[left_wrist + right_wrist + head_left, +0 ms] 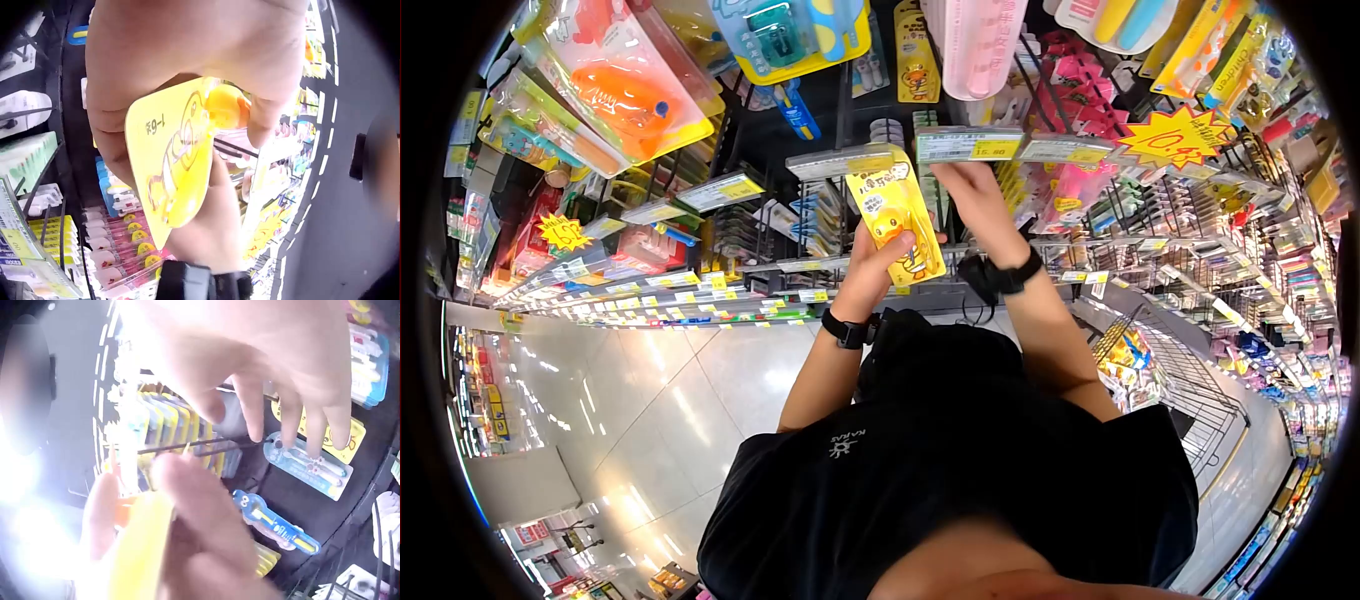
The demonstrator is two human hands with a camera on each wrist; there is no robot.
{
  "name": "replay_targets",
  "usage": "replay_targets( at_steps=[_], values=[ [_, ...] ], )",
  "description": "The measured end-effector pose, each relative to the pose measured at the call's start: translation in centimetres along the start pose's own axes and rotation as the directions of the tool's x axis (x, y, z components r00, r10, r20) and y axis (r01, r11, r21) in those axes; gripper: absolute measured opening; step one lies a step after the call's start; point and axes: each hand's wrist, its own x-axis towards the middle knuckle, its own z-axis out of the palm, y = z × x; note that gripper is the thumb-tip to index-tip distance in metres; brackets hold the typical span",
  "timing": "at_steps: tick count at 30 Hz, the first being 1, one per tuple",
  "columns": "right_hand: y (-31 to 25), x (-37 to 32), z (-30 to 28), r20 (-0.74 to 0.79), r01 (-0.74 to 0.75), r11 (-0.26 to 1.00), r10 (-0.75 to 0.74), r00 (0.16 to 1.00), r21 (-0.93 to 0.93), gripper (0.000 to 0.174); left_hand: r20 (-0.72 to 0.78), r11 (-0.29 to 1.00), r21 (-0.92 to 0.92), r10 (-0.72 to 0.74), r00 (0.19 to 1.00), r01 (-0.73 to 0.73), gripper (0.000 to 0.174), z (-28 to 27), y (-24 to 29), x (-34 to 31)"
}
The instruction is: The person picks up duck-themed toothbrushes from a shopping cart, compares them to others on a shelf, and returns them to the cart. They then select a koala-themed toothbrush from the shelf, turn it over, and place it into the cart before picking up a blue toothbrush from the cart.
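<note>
My left hand (876,268) grips a yellow blister pack (897,215) with a cartoon duck on it, thumb across its front. In the left wrist view, "1-6" is printed on the yellow card and an orange part bulges near the fingers. My right hand (985,212) reaches up to the rack beside the pack, its fingertips partly hidden under a price label (967,145) in the head view. The right wrist view shows its fingers extended over a light-blue toothbrush pack (306,464) and a yellow pack (353,442). Below them hangs a dark-blue toothbrush pack (278,522).
Hooks full of packs hang all round, with an orange toy-like pack (625,105) at upper left and pink packs (1085,190) at right. A star-shaped price sign (1172,138) sticks out. Behind the right arm stands a wire shopping cart (1200,390) holding goods.
</note>
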Motion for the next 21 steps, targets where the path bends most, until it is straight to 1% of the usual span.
replay_targets(
  at_steps=[1, 2, 3, 5, 6, 8, 9, 11, 12, 13, 14, 15, 16, 17, 19, 21],
  values=[
    [-1.3, -1.6, 0.0, 0.015, -0.057, 0.995, 0.056, 0.998, 0.077, 0.033, 0.024, 0.999, 0.036, -0.021, 0.999, 0.021, 0.053, 0.4, 0.0, -0.1],
    [-2.0, -2.7, 0.2, 0.054, -0.060, 0.974, 0.049, 0.997, 0.220, 0.035, 0.033, 0.995, 0.091, -0.031, 0.999, 0.028, 0.056, 0.5, -0.1, 0.3],
    [-3.2, -3.8, 0.0, 0.103, -0.139, 0.961, 0.117, 0.988, 0.241, 0.038, 0.035, 0.996, 0.089, -0.032, 0.999, 0.029, 0.056, 1.3, 0.0, 0.5],
    [-5.1, -4.8, 0.7, 0.033, -0.071, 0.958, 0.064, 0.997, 0.279, 0.039, -0.017, 0.959, 0.269, 0.100, 0.995, -0.092, 0.058, 3.0, 0.3, 0.7],
    [-5.1, -4.9, 0.7, 0.032, -0.071, 0.959, 0.064, 0.997, 0.276, 0.039, -0.009, 0.920, 0.375, 0.124, 0.992, -0.111, 0.059, 3.0, 0.3, 1.3],
    [-5.2, -4.5, -0.2, -0.049, -0.124, 0.944, 0.146, 0.988, 0.307, 0.034, 0.005, 0.931, 0.343, 0.128, 0.992, -0.122, 0.058, 4.1, 0.1, 2.0],
    [-5.0, -4.6, -0.6, -0.048, -0.126, 0.946, 0.147, 0.988, 0.298, 0.034, 0.004, 0.941, 0.317, 0.121, 0.993, -0.116, 0.057, 4.7, 0.0, 2.1],
    [-4.4, -4.2, -0.9, -0.089, -0.088, 0.965, 0.112, 0.990, 0.245, 0.024, 0.022, 0.926, 0.343, 0.159, 0.987, -0.157, 0.056, 4.8, -0.2, 2.6],
    [-5.0, -4.3, -0.8, -0.098, -0.092, 0.959, 0.122, 0.988, 0.268, 0.023, 0.048, 0.903, 0.384, 0.190, 0.981, -0.194, 0.056, 4.8, -0.3, 2.7],
    [-4.9, -4.2, -0.6, -0.088, -0.093, 0.957, 0.122, 0.989, 0.275, 0.023, 0.076, 0.877, 0.423, 0.217, 0.973, -0.229, 0.057, 4.7, -0.4, 2.7],
    [-4.8, -4.1, -0.5, -0.102, -0.035, 0.956, 0.068, 0.992, 0.293, 0.022, 0.069, 0.834, 0.498, 0.233, 0.970, -0.236, 0.059, 4.3, -0.5, 2.8],
    [-4.7, -4.1, -0.3, -0.120, 0.020, 0.951, 0.018, 0.993, 0.310, 0.022, 0.063, 0.831, 0.505, 0.234, 0.970, -0.233, 0.059, 4.3, -0.4, 2.6],
    [-4.8, -4.1, -0.4, -0.103, -0.011, 0.946, 0.047, 0.994, 0.325, 0.023, 0.061, 0.812, 0.536, 0.234, 0.970, -0.230, 0.060, 4.4, -0.4, 2.5],
    [-4.8, -4.1, -0.3, -0.099, -0.010, 0.945, 0.045, 0.994, 0.328, 0.023, 0.062, 0.792, 0.565, 0.237, 0.970, -0.230, 0.061, 4.4, -0.3, 2.5],
    [-4.9, -4.4, 0.0, -0.105, 0.020, 0.937, 0.018, 0.994, 0.348, 0.024, 0.067, 0.806, 0.547, 0.225, 0.972, -0.224, 0.063, 4.5, -0.1, 2.1],
    [-5.2, -4.4, 0.0, -0.091, 0.049, 0.945, -0.021, 0.996, 0.323, 0.025, 0.087, 0.841, 0.500, 0.188, 0.978, -0.206, 0.067, 4.3, 0.1, 2.2]
  ],
)
